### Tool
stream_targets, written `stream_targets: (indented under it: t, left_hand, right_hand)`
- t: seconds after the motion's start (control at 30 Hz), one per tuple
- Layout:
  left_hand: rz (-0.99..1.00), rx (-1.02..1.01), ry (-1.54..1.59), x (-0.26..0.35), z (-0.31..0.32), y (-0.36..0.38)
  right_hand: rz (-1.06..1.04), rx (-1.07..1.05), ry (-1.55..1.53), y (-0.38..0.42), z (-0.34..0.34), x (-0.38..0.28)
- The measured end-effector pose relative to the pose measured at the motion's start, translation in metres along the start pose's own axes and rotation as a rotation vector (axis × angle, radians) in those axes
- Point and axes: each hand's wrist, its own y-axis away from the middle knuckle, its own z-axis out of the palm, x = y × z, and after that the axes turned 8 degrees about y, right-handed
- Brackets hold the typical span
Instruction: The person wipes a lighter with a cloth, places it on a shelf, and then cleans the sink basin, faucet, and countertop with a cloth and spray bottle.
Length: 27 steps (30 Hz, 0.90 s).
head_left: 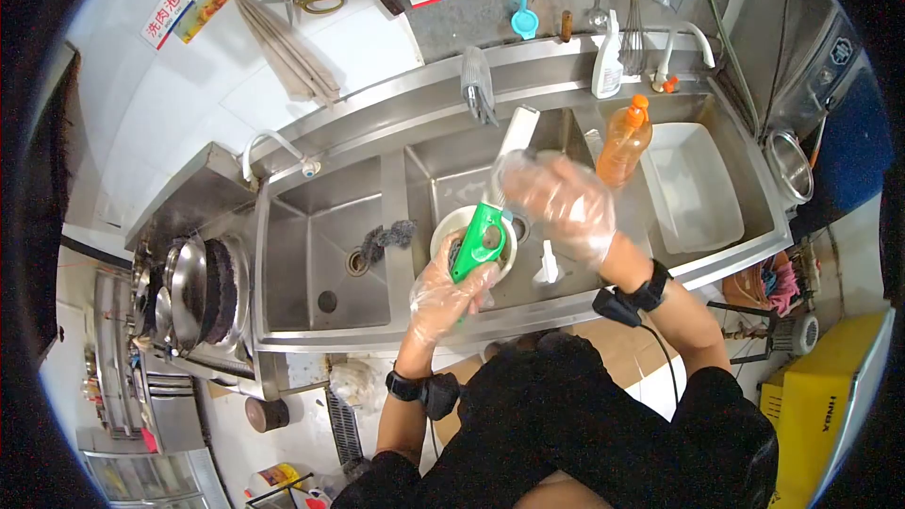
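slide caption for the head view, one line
Gloved left hand grips a green-handled tool, the right hand blurred beside it, over a steel sink.

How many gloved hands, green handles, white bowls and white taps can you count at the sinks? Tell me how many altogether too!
Gloved hands: 2, the left hand and the blurry right hand
Green handles: 1, the green handle in the left hand
White bowls: 1, the round white bowl
White taps: 2, the left tap and the right tap
Total: 6

Green tool (pixel 474 247) slanted over white bowl (pixel 511 253)
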Motion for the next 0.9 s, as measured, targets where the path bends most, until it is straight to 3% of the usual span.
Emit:
stream_targets:
  t: [0.07,0.13,0.2,0.27,0.33,0.4,0.5,0.63,0.73,0.8,0.9]
  left_hand:
    - [0.004,0.003,-0.003,-0.003,-0.002,-0.002]
    - [0.011,-0.008,0.03,-0.005,-0.003,-0.001]
    - [0.014,-0.024,0.04,-0.005,-0.002,0.001]
    - [0.017,-0.04,0.048,-0.007,-0.003,0.003]
    - [0.044,-0.04,0.038,-0.01,-0.004,0.001]
    - [0.044,-0.036,0.044,-0.012,-0.004,0.001]
    - [0.037,-0.032,0.029,-0.012,-0.005,0.0]
    - [-0.012,-0.043,0.097,-0.006,0.002,0.004]
    - [-0.003,-0.04,0.103,-0.002,0.005,0.004]
    - [-0.001,-0.051,0.124,-0.005,0.004,0.002]
    - [-0.016,-0.058,0.152,-0.003,0.003,0.003]
  right_hand:
    - [-0.002,-0.076,-0.017,0.001,-0.003,-0.009]
    - [0.013,0.04,0.012,0.003,0.007,0.011]
    - [0.476,-0.101,-0.728,0.001,-0.002,0.018]
    - [0.182,-0.144,-0.046,-0.001,-0.002,0.031]
    - [0.433,-0.135,-0.806,0.026,0.032,0.011]
    - [0.046,-0.152,-0.018,0.011,-0.002,-0.008]
    - [0.02,-0.023,0.039,0.003,-0.001,0.001]
    - [0.227,-0.02,0.096,-0.005,-0.006,0.017]
    - [0.078,0.097,-0.035,0.004,-0.005,-0.007]
    - [-0.018,-0.018,0.019,0.008,0.001,-0.026]
    - [0.058,0.104,-0.092,0.007,0.004,-0.008]
